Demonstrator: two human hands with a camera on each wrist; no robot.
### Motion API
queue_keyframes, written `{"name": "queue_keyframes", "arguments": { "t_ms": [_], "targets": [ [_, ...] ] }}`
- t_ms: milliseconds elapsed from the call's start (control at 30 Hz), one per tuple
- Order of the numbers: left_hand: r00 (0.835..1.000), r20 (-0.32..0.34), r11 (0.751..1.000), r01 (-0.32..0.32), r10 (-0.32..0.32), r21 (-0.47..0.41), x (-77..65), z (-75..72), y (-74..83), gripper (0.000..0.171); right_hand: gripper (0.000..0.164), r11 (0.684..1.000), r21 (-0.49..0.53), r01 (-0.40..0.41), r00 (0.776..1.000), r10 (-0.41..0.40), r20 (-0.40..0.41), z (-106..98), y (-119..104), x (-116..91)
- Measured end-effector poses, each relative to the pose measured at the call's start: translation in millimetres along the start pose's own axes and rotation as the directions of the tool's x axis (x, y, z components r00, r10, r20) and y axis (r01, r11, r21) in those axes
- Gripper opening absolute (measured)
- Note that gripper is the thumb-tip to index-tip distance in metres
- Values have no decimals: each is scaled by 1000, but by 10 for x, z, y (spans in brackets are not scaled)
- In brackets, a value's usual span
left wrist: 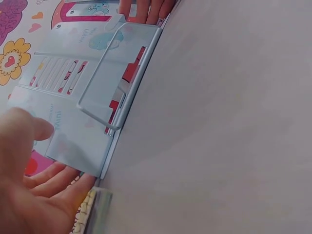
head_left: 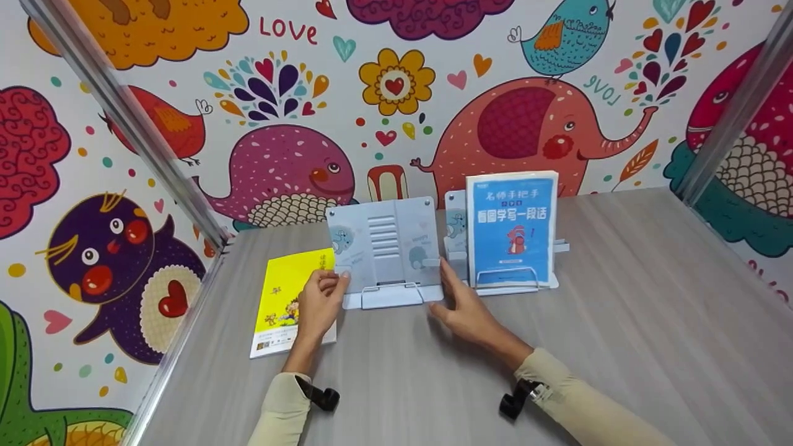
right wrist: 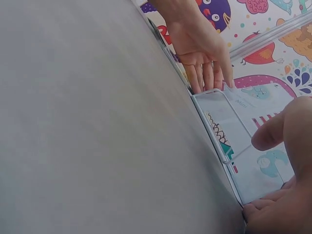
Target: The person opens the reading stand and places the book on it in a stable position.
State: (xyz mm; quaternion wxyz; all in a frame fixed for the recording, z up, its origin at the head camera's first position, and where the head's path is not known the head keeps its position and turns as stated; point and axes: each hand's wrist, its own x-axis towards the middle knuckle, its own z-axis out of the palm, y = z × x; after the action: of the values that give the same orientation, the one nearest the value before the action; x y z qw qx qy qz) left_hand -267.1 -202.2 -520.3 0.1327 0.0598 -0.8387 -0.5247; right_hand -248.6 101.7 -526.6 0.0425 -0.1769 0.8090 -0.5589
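A pale blue metal book stand [head_left: 385, 248] with slots, animal prints and a wire page holder [head_left: 391, 296] is upright on the table, its panel leaning back. My left hand [head_left: 321, 303] holds the panel's left edge, thumb at the front and fingers reaching behind it in the left wrist view. At the stand's right edge is my right hand [head_left: 464, 310], fingers fairly straight along the side. The right thumb [right wrist: 270, 132] is spread away in front of the panel. Partly under my left hand in the head view lies a yellow book [head_left: 282, 297].
Just to the right, a second book stand [head_left: 455, 241] carries a blue book [head_left: 513, 232] with Chinese lettering. Behind the grey table [head_left: 638, 322] rises a wall [head_left: 396, 155] printed with cartoon animals. Metal posts [head_left: 139, 130] mark the booth's corners.
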Motion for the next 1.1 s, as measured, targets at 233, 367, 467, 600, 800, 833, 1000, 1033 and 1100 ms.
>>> {"name": "queue_keyframes", "arguments": {
  "t_ms": [233,367,467,600,800,833,1000,1033,1100],
  "targets": [
    [1000,-7,1000,9,-9,-1,4,-30,-13,38,95,1000,-17,-6,1000,6,-16,20,-6,-2],
    [1000,-5,1000,21,-21,-2,-4,-33,-15,37,94,1000,-16,-7,1000,7,-13,24,0,2],
    [1000,-6,1000,27,-27,-2,-9,-29,-15,37,94,1000,-14,-7,1000,6,-16,25,7,1],
    [1000,-6,1000,19,-19,11,-6,-17,-6,36,93,1000,-10,-21,1000,21,-23,21,9,-6],
    [1000,-6,1000,23,-23,20,-3,-12,19,36,91,1000,-7,-8,1000,7,-22,14,-9,-5],
    [1000,-3,1000,24,-24,20,-3,-13,23,36,90,1000,-10,-2,1000,2,-24,14,-14,-6],
    [1000,7,1000,28,-28,1,6,-36,29,35,86,999,-30,11,998,-13,-63,29,-62,-26],
    [1000,7,1000,26,-26,-3,11,-45,24,34,85,999,-32,16,997,-19,-77,36,-76,-33],
    [1000,6,1000,23,-23,-11,23,-71,20,33,82,999,-39,32,993,-37,-113,55,-101,-45]
  ]
}}
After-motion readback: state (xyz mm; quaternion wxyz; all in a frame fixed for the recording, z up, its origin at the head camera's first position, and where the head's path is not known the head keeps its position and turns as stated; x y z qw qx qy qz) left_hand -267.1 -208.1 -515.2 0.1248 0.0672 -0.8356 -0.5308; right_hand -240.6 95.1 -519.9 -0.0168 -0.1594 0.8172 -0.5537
